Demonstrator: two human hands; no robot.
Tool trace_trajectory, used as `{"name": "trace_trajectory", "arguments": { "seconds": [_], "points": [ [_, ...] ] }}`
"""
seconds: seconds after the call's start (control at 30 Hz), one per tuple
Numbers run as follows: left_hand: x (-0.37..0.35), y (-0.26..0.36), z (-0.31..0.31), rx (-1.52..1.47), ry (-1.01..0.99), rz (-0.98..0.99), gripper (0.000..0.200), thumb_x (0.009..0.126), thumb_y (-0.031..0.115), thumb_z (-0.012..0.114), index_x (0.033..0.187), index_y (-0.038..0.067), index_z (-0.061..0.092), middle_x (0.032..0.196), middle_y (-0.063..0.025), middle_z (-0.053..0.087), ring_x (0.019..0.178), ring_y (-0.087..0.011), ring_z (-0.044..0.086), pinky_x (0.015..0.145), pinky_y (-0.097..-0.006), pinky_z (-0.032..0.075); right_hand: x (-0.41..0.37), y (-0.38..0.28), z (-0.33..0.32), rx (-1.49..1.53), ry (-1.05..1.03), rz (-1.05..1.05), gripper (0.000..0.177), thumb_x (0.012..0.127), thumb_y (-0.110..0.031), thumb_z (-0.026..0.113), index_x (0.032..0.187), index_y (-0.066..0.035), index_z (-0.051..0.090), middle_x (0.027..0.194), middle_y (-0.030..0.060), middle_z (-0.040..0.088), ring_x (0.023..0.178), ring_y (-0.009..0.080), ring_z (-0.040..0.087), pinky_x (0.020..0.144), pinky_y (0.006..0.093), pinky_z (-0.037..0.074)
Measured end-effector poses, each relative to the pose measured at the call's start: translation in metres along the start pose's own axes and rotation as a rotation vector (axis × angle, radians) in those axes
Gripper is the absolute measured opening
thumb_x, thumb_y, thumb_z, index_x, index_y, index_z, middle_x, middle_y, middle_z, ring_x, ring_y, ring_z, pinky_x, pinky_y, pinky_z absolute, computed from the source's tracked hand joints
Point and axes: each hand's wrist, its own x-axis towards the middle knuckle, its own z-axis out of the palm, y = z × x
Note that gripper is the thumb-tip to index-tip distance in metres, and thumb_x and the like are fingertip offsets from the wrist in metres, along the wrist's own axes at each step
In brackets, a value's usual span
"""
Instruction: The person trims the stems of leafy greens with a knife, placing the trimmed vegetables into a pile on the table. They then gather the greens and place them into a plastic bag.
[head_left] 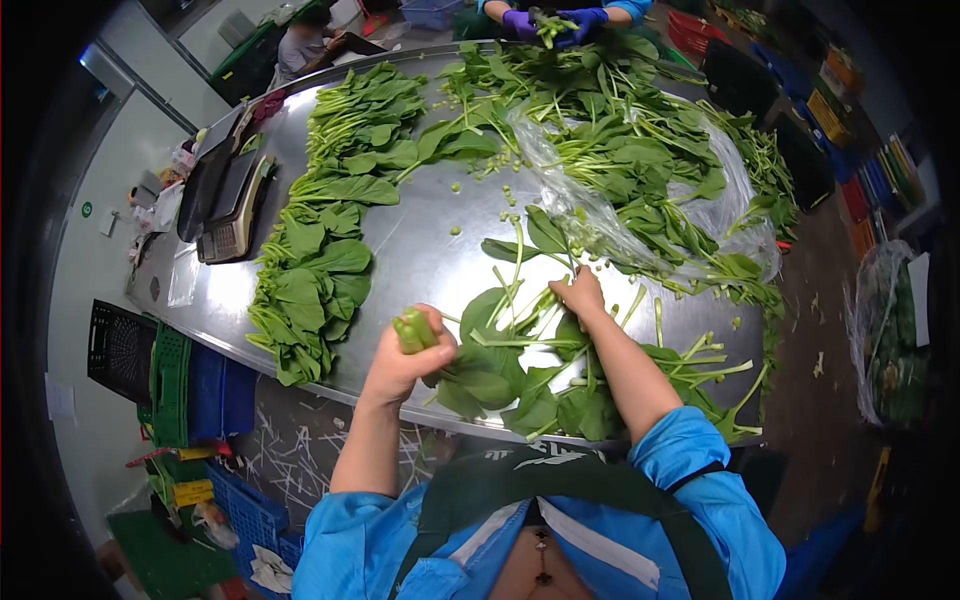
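My left hand [405, 350] is closed round a bunch of leafy greens [478, 385], with the pale green stem ends poking up out of the fist and the leaves hanging to the right. Over loose greens on the metal table, my right hand [582, 296] has its fingers pressed together at some stems; a thin dark shape shows by the fingertips, too small to name. Loose stalks and leaves [560, 408] lie between and below my hands. Along the left of the table runs a neat row of greens [318, 270], stems to the left.
A large heap of greens [640, 160] with clear plastic film [560, 190] covers the far right. A scale [235, 205] stands at the left edge. Across the table, a co-worker's gloved hands [565, 27] hold greens. Crates [170, 385] stand at left; another person sits beyond.
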Motion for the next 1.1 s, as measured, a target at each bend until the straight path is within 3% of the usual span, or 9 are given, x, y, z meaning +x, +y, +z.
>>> {"name": "trace_trajectory", "arguments": {
  "seconds": [0.1, 0.17, 0.23, 0.4, 0.5, 0.6, 0.97, 1.03, 1.1],
  "points": [
    [0.006, -0.010, -0.006, 0.196, -0.012, -0.064, 0.035, 0.070, 0.015, 0.070, 0.098, 0.000, 0.054, 0.080, -0.0057, 0.064, 0.062, -0.0135, 0.055, 0.063, -0.0259, 0.044, 0.017, 0.022, 0.025, 0.153, -0.004, -0.018, 0.064, 0.064, -0.029, 0.072, 0.113, 0.003, 0.046, 0.094, 0.0173, 0.061, 0.081, 0.0283, 0.061, 0.071, 0.0369, 0.049],
    [0.017, -0.022, 0.003, 0.874, 0.020, -0.169, 0.036, 0.071, 0.021, 0.071, 0.097, 0.001, 0.058, 0.087, -0.0101, 0.065, 0.070, -0.0215, 0.061, 0.067, -0.0307, 0.047, -0.007, 0.015, 0.013, 0.436, -0.144, 0.022, 0.058, 0.066, -0.024, 0.072, 0.112, 0.001, 0.048, 0.086, 0.0126, 0.061, 0.071, 0.0223, 0.059, 0.062, 0.0327, 0.048],
    [0.030, -0.046, 0.025, 1.029, 0.060, 0.097, 0.038, 0.071, 0.027, 0.072, 0.098, 0.003, 0.061, 0.092, -0.0122, 0.064, 0.081, -0.0277, 0.062, 0.073, -0.0342, 0.047, -0.070, -0.017, -0.037, 0.829, -0.404, -0.090, 0.042, 0.071, -0.012, 0.072, 0.108, -0.002, 0.053, 0.070, 0.0006, 0.055, 0.051, 0.0083, 0.050, 0.044, 0.0219, 0.041],
    [0.042, -0.031, 0.065, 0.798, -0.172, 0.145, 0.039, 0.069, 0.028, 0.073, 0.096, 0.001, 0.061, 0.088, -0.0152, 0.062, 0.078, -0.0301, 0.060, 0.070, -0.0353, 0.047, -0.151, -0.038, -0.085, 0.758, -0.116, -0.445, 0.034, 0.076, -0.013, 0.070, 0.103, 0.000, 0.056, 0.080, 0.0019, 0.058, 0.071, 0.0059, 0.051, 0.063, 0.0224, 0.044],
    [0.043, -0.010, 0.074, 0.653, -0.220, 0.107, 0.033, 0.070, 0.023, 0.071, 0.091, 0.000, 0.061, 0.081, -0.0137, 0.061, 0.071, -0.0282, 0.060, 0.065, -0.0327, 0.046, -0.175, -0.029, -0.129, 0.277, 0.181, -0.667, 0.021, 0.078, -0.013, 0.064, 0.094, -0.002, 0.056, 0.074, 0.0098, 0.058, 0.062, 0.0203, 0.057, 0.058, 0.0288, 0.046],
    [0.041, 0.001, 0.084, 0.721, -0.283, 0.229, 0.030, 0.069, 0.020, 0.070, 0.089, -0.001, 0.061, 0.077, -0.0144, 0.060, 0.068, -0.0286, 0.059, 0.063, -0.0320, 0.046, -0.198, -0.022, -0.150, 0.084, 0.101, -0.810, 0.017, 0.080, -0.019, 0.061, 0.086, -0.005, 0.055, 0.071, 0.0113, 0.057, 0.059, 0.0297, 0.056, 0.053, 0.0340, 0.045],
    [0.045, 0.007, 0.092, 0.686, -0.553, 0.297, 0.026, 0.069, 0.017, 0.071, 0.084, -0.001, 0.059, 0.075, -0.0123, 0.059, 0.066, -0.0279, 0.057, 0.061, -0.0332, 0.046, -0.200, 0.003, -0.171, -0.054, 0.001, -0.772, 0.017, 0.081, -0.021, 0.059, 0.082, -0.004, 0.056, 0.068, 0.0111, 0.055, 0.060, 0.0309, 0.057, 0.052, 0.0371, 0.045],
    [0.045, 0.005, 0.088, 0.667, -0.516, 0.228, 0.029, 0.069, 0.018, 0.072, 0.087, 0.000, 0.059, 0.075, -0.0118, 0.060, 0.068, -0.0275, 0.059, 0.063, -0.0334, 0.046, -0.197, 0.015, -0.170, 0.131, 0.064, -0.555, 0.016, 0.081, -0.018, 0.059, 0.086, -0.003, 0.057, 0.067, 0.0111, 0.056, 0.059, 0.0284, 0.057, 0.053, 0.0352, 0.045],
    [0.042, 0.006, 0.097, 0.694, -0.496, 0.192, 0.030, 0.069, 0.019, 0.072, 0.088, 0.001, 0.060, 0.075, -0.0116, 0.060, 0.068, -0.0271, 0.059, 0.063, -0.0333, 0.046, -0.205, 0.004, -0.154, 0.230, 0.128, -0.603, 0.019, 0.078, -0.013, 0.064, 0.093, -0.004, 0.059, 0.066, 0.0076, 0.056, 0.056, 0.0189, 0.056, 0.053, 0.0286, 0.044]
  ]
}}
